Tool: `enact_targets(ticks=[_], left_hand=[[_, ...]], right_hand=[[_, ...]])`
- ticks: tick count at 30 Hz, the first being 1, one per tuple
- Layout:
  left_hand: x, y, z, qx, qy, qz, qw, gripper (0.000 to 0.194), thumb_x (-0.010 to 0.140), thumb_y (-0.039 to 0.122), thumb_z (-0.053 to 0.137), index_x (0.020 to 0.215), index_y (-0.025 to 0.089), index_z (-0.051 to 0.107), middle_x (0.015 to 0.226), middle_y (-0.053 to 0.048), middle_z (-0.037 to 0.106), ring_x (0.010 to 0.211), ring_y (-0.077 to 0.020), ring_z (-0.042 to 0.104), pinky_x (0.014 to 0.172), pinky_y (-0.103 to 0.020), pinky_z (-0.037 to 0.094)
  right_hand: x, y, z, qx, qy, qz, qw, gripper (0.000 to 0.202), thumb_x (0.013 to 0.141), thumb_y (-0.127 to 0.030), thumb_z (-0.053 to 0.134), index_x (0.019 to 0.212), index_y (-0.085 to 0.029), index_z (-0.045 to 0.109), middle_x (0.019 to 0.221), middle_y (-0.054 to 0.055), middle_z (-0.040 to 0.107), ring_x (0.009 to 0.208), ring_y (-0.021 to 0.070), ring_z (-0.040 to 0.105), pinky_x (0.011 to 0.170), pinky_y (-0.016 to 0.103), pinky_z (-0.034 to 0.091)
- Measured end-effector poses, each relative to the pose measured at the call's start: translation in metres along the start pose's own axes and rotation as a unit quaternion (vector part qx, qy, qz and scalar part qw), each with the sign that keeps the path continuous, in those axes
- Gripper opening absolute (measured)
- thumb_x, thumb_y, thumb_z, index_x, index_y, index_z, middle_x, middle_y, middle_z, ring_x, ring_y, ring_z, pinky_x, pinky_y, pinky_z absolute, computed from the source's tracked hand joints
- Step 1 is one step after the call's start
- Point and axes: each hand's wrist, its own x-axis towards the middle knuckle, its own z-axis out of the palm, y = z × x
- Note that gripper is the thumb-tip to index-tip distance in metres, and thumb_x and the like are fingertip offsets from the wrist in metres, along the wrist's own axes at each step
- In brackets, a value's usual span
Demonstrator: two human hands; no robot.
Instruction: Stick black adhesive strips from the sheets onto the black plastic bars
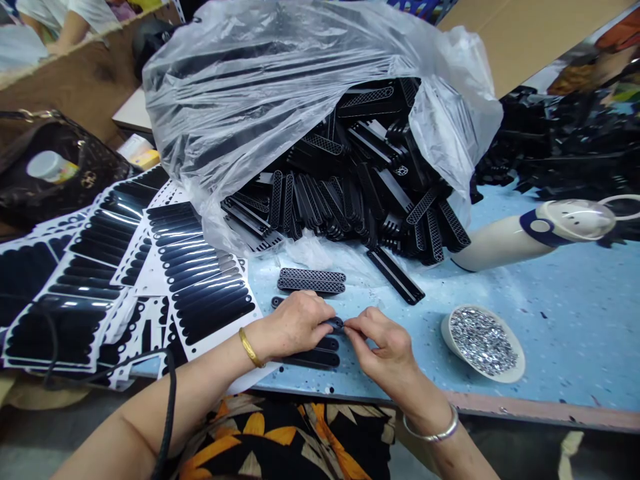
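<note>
My left hand [300, 323] lies over a flat black plastic strip [336, 323], its thumb and fingers closed on the strip near the right end. At that same end, my right hand [383, 339] pinches with thumb and forefinger; whatever is between the fingertips is too small to make out. More black strips [313, 360] lie side by side just below my left hand. Above it rest black pieces with a mesh-patterned face [311, 280]. A white bowl [520, 370] of small shiny metal bits [483, 340] stands right of my right hand.
A clear plastic bag [280, 67] spills many black comb-like parts [350, 193] across the back. Sheets of black stickers [200, 273] overlap at left, near a brown handbag [45, 180]. A bottle [520, 240] lies at right on the blue table [575, 320]. A dark cable [170, 400] crosses my left forearm.
</note>
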Motion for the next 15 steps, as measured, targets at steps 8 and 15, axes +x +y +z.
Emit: enact_targets(ticks=[8, 15], left_hand=[[-0.001, -0.002, 0.003, -0.012, 0.006, 0.007, 1.0, 0.012, 0.086, 0.018, 0.063, 0.074, 0.015, 0.062, 0.075, -0.003, 0.065, 0.074, -0.0173, 0.06, 0.072, -0.028, 0.044], [0.0, -0.002, 0.004, -0.015, 0.007, 0.004, 1.0, 0.01, 0.085, 0.018, 0.065, 0.075, 0.015, 0.064, 0.074, -0.004, 0.066, 0.074, -0.0172, 0.06, 0.073, -0.027, 0.044]], right_hand=[[0.018, 0.006, -0.008, 0.053, -0.126, 0.05, 0.989, 0.02, 0.079, -0.01, 0.054, 0.066, -0.019, 0.066, 0.061, 0.0, 0.057, 0.056, 0.0122, 0.054, 0.054, 0.024, 0.042], [0.04, 0.007, -0.017, 0.091, -0.202, 0.094, 0.971, 0.017, 0.071, -0.009, 0.054, 0.061, -0.019, 0.062, 0.055, -0.003, 0.057, 0.05, 0.0102, 0.051, 0.046, 0.021, 0.037]])
